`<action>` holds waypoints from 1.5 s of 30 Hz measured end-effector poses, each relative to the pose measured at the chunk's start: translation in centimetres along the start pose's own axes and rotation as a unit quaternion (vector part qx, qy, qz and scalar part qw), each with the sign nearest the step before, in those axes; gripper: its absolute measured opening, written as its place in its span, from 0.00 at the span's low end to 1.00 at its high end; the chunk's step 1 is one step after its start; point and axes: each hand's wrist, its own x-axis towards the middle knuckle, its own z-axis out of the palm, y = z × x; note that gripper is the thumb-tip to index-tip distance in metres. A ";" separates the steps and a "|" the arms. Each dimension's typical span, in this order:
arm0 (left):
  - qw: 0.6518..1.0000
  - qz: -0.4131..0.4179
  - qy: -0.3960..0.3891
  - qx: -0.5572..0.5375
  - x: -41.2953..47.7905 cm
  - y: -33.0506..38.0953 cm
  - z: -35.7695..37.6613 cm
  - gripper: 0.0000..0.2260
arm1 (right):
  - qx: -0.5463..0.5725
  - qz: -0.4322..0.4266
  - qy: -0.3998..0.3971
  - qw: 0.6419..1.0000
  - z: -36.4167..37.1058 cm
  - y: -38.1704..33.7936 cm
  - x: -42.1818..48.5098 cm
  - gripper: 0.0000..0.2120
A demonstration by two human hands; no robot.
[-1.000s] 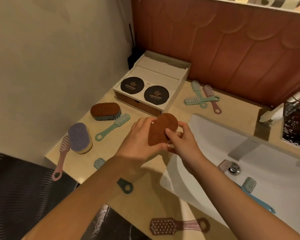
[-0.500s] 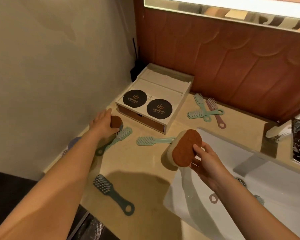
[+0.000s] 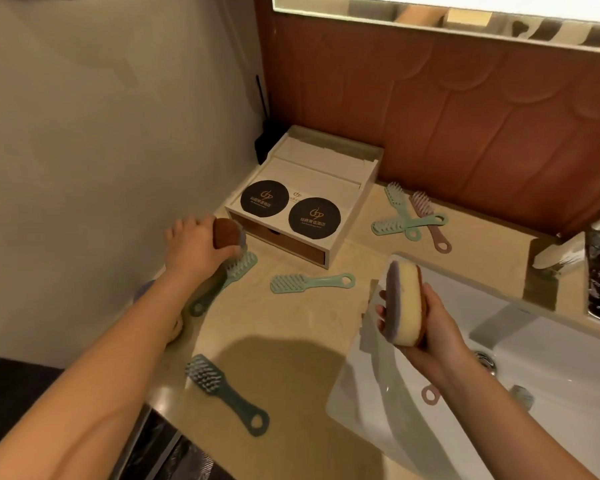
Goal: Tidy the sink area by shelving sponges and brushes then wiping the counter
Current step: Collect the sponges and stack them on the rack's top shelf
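Observation:
My right hand (image 3: 426, 327) grips a layered sponge (image 3: 404, 303) on edge above the sink's left rim, purple face toward me, yellow middle, brown back. My left hand (image 3: 191, 249) grips a brown-topped sponge (image 3: 226, 233) at the counter's left, beside the wall. A mint brush (image 3: 238, 270) lies partly under that hand. Another mint brush (image 3: 310, 282) lies mid-counter and a dark teal brush (image 3: 222, 389) near the front edge. Three crossed brushes (image 3: 409, 216) lie by the back wall. A purple sponge (image 3: 144, 289) peeks out behind my left forearm.
A white wooden organiser box (image 3: 340, 168) with two black round coasters on its top stands at the back left corner. The white sink (image 3: 551, 358) holds brush handles near the drain. A tap (image 3: 558, 252) stands at the right. The beige counter (image 3: 291, 327) ends at a dark front edge.
My hands parted: the left reached to the brown-topped sponge by the wall and closed on it. The right turned its sponge on edge and drew it nearer.

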 end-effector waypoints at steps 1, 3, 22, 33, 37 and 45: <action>0.999 0.008 0.023 -0.025 -0.6 0.6 -0.5 0.29 | -0.002 0.005 0.002 1.000 0.0 0.0 -0.2 0.18; 0.995 0.038 0.057 -0.074 -2.2 2.1 -1.6 0.28 | -0.014 0.002 -0.002 1.000 0.0 -0.1 -0.7 0.18; 0.808 -0.044 -0.269 -0.523 -16.2 22.6 3.4 0.35 | -0.121 -0.205 0.036 0.971 -6.4 -0.4 -7.4 0.14; 0.700 0.029 -0.355 -0.619 -21.2 27.0 2.2 0.15 | 0.007 -0.186 0.106 0.977 -11.5 -0.5 -9.9 0.13; 0.626 -0.009 -0.441 -0.643 -22.4 27.9 1.6 0.19 | 0.036 -0.184 0.099 0.977 -11.7 -0.3 -10.5 0.08; 0.629 0.023 -0.448 -0.635 -22.7 27.2 2.1 0.26 | 0.031 -0.157 0.104 0.982 -12.4 -0.8 -10.0 0.11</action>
